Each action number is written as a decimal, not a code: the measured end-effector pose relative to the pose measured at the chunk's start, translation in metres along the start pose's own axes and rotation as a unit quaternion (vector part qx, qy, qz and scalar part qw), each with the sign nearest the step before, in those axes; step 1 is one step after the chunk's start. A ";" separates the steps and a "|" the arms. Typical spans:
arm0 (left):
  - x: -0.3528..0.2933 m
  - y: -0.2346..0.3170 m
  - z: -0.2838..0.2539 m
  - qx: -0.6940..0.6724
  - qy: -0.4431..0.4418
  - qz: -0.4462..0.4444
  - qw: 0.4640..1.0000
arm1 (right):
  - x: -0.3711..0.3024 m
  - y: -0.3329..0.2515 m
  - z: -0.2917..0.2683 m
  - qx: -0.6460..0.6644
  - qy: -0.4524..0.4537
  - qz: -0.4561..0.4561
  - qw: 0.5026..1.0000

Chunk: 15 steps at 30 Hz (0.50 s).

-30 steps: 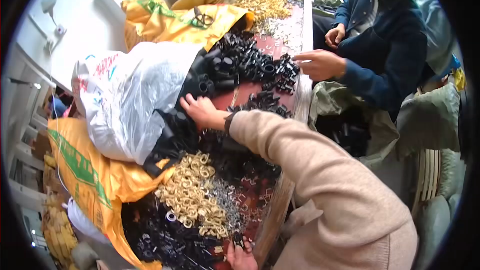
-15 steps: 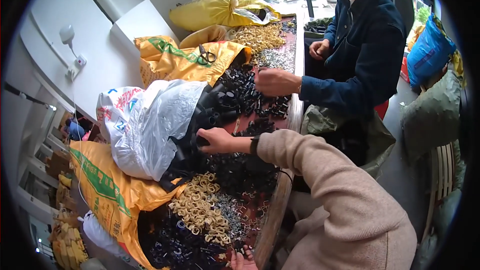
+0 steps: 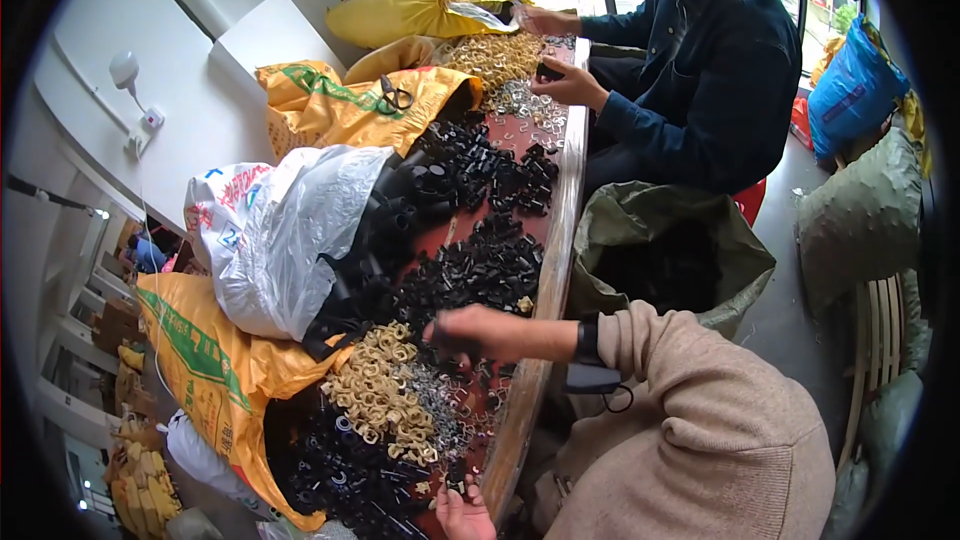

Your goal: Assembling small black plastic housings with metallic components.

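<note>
My right hand [image 3: 482, 330], blurred by motion, is closed round a dark plastic part [image 3: 452, 342], largely hidden by the fingers. It is above the near edge of a heap of small black clips [image 3: 480, 265]. At the bottom, my left hand [image 3: 465, 517] pinches a small black plastic piece [image 3: 457, 472] by the table edge. Beside it lie tan plastic rings [image 3: 375, 385], small metal hooks [image 3: 440, 410] and dark plastic fittings [image 3: 350, 475]. Larger black tubular fittings [image 3: 400, 210] spill from a white plastic bag [image 3: 290, 240].
Across the right end of the red table [image 3: 505, 145], a co-worker in a dark jacket [image 3: 715, 90] holds a black part. Orange sacks [image 3: 205, 340] line the far side; scissors [image 3: 395, 93] lie on one. An open green sack [image 3: 600, 230] stands by the table's wooden edge [image 3: 560, 270].
My right hand has drawn back from the large black fittings toward my left hand, carrying a dark part. The co-worker's hands have moved apart, one reaching to the yellow sack. The view has shifted slightly.
</note>
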<state>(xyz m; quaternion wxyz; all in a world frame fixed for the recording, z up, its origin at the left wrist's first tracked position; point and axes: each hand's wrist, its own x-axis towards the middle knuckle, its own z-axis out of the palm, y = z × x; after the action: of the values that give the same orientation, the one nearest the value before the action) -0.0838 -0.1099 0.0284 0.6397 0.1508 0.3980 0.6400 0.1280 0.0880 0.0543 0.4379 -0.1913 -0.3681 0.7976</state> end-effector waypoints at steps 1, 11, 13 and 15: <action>0.000 0.001 0.002 -0.002 -0.015 0.006 1.000 | -0.006 0.014 0.000 -0.159 -0.049 -0.041 0.985; 0.003 0.000 0.024 0.142 -0.053 -0.012 0.988 | -0.040 0.031 0.044 -0.516 -0.294 -0.101 0.798; 0.007 0.005 0.037 0.175 -0.039 -0.050 0.983 | -0.043 0.027 0.043 -0.491 -0.252 -0.157 0.819; 0.013 0.011 0.041 0.184 -0.064 -0.077 0.978 | -0.043 0.025 0.039 -0.522 -0.235 -0.149 0.806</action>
<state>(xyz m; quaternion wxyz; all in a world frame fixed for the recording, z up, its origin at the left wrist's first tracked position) -0.0641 -0.0830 0.0582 0.6724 0.2758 0.4776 0.4937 0.1133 0.0267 0.0600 0.2856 -0.1408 -0.8447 0.4302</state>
